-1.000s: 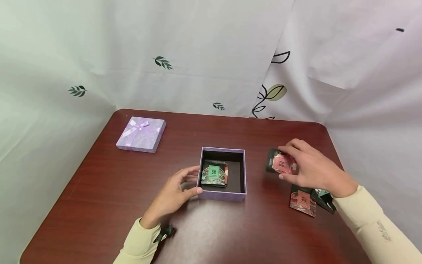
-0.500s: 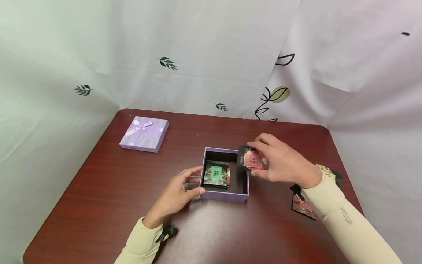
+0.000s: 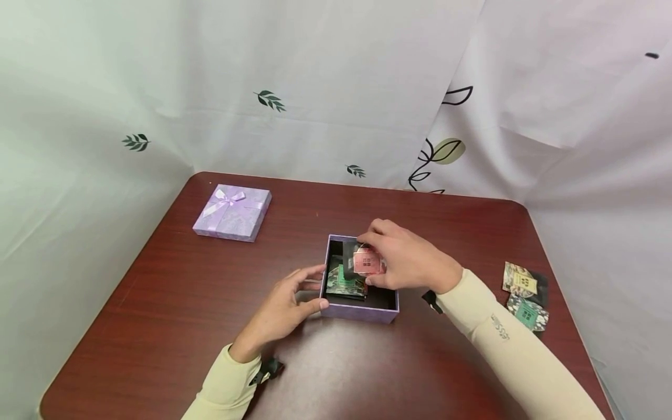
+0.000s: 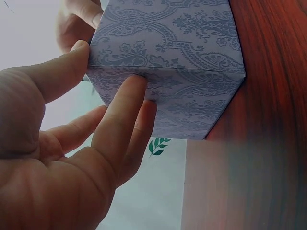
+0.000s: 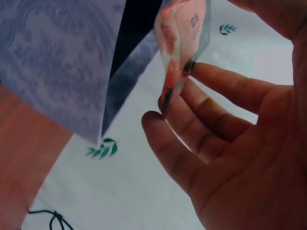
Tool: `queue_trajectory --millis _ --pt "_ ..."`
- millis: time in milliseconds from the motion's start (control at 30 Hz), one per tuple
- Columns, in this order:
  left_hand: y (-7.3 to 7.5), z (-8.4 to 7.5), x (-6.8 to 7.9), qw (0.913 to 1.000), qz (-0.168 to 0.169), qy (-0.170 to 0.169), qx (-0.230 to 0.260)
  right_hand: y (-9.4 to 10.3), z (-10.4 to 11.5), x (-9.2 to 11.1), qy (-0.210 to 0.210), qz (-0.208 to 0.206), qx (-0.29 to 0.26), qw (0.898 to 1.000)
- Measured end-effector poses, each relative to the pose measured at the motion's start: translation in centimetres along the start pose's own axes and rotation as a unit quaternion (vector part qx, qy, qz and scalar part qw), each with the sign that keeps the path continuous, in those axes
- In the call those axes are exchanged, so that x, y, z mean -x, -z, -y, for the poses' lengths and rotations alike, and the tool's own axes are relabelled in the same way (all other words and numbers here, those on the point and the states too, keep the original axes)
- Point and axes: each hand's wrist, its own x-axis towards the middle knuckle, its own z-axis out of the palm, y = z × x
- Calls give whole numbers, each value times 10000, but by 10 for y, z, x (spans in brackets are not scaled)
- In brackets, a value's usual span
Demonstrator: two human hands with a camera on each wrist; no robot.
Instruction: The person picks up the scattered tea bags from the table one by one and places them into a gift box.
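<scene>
A purple patterned gift box (image 3: 359,314) stands without its lid at the middle of the table. My left hand (image 3: 283,306) rests against its left side, thumb at the near corner, fingertips on the wall (image 4: 187,103). Over the box opening, my right hand (image 3: 406,256) pinches a flat sachet with a pink-red label (image 3: 366,262) between thumb and fingers. In the right wrist view the red sachet (image 5: 180,43) is seen nearly edge-on beside the box. Underneath, a sachet with a green label (image 3: 343,286) lies in the left part of the box, partly covered by the red one.
At the back left of the table (image 3: 173,274) lies the purple box lid (image 3: 231,214) with a ribbon bow. To the right are a yellow-label sachet (image 3: 524,283) and a green-label sachet (image 3: 527,314), overlapping. A pale curtain (image 3: 315,87) hangs behind.
My right hand has carried the red-label sachet leftward from the table's right side to over the box. My left hand has stayed at the box. The right forearm now hides another red sachet.
</scene>
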Motion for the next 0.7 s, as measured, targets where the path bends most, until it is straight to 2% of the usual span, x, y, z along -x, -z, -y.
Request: queue_trajectory --millis 267,700 --pt "0 2 1 10000 -23 -49 20 -13 9 -12 -229 356 58 9991" --pt "1 2 2 9999 -25 -89 -136 -39 20 -25 -446 657 140 9967"
